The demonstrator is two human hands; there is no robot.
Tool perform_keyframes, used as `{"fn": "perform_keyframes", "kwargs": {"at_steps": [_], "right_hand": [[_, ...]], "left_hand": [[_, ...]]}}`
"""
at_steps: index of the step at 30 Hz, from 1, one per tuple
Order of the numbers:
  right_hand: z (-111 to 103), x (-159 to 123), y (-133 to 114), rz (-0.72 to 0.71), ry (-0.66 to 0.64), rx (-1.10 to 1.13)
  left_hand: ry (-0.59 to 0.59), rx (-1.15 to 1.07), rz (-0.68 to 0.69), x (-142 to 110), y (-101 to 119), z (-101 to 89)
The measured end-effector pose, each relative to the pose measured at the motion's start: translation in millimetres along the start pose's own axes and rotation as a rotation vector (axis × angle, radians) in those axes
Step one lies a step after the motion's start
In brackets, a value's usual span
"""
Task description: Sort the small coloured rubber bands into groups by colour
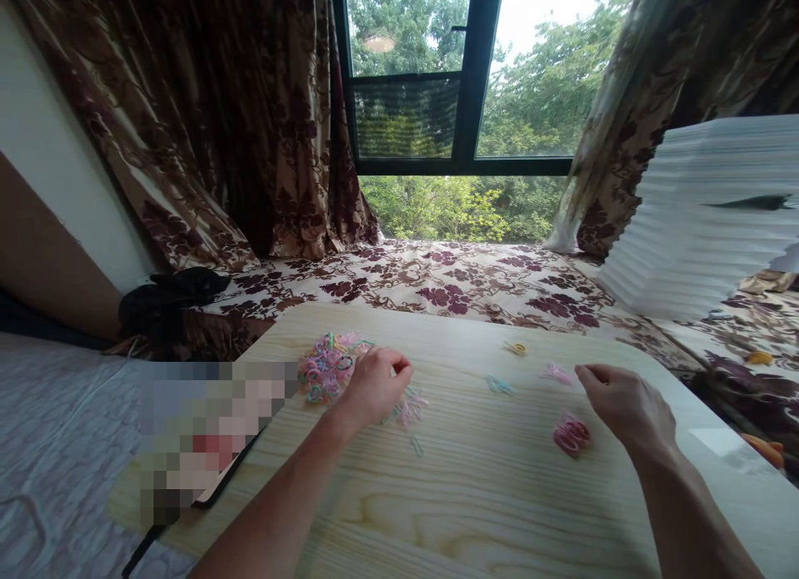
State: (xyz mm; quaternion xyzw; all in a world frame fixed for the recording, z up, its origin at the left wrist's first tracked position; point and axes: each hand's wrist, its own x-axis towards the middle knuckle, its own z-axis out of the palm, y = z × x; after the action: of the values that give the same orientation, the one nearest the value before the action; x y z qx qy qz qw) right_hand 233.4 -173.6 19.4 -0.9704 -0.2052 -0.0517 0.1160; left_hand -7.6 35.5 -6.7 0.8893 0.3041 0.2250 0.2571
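A light wooden board [474,496] lies in front of me with small coloured elastic bands on it. A mixed pile of bands [325,366] sits at the far left. My left hand [374,385] rests just right of that pile, fingers curled in a loose pinch over a few scattered pale bands [409,408]. My right hand [624,404] hovers at the right, fingertips pinched together beside a small pink bunch [559,373]. A red-pink cluster [570,435] lies below that hand. A blue group [499,385] and a yellow group [515,347] lie between the hands.
A flowered cloth [437,284] covers the window ledge behind the board. A stack of white sheets [705,221] stands at the right. A dark bundle [168,300] lies at the left. A blurred flat object [205,429] rests on the board's left end.
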Motion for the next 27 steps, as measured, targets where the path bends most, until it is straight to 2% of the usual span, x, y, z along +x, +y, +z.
{"fn": "perform_keyframes", "kwargs": {"at_steps": [5, 8, 12, 19, 27], "right_hand": [[-1.9, 1.1, 1.3, -0.03, 0.095, 0.036], [0.1, 4.8, 5.4, 0.003, 0.056, 0.023], [9.3, 8.8, 8.6, -0.079, -0.021, 0.029], [24.1, 10.7, 9.8, -0.175, 0.027, -0.02], [23.2, 12.5, 10.7, -0.191, 0.057, 0.021]], "left_hand": [[0.028, 0.06, 0.006, -0.5, 0.7, -3.2], [0.024, 0.055, 0.002, -1.1, 3.1, -4.4], [0.019, 0.044, 0.019, -1.2, 4.5, -3.7], [-0.015, 0.008, 0.004, -0.9, 3.7, -1.8], [-0.022, -0.011, -0.004, -1.3, 3.4, -1.2]]}}
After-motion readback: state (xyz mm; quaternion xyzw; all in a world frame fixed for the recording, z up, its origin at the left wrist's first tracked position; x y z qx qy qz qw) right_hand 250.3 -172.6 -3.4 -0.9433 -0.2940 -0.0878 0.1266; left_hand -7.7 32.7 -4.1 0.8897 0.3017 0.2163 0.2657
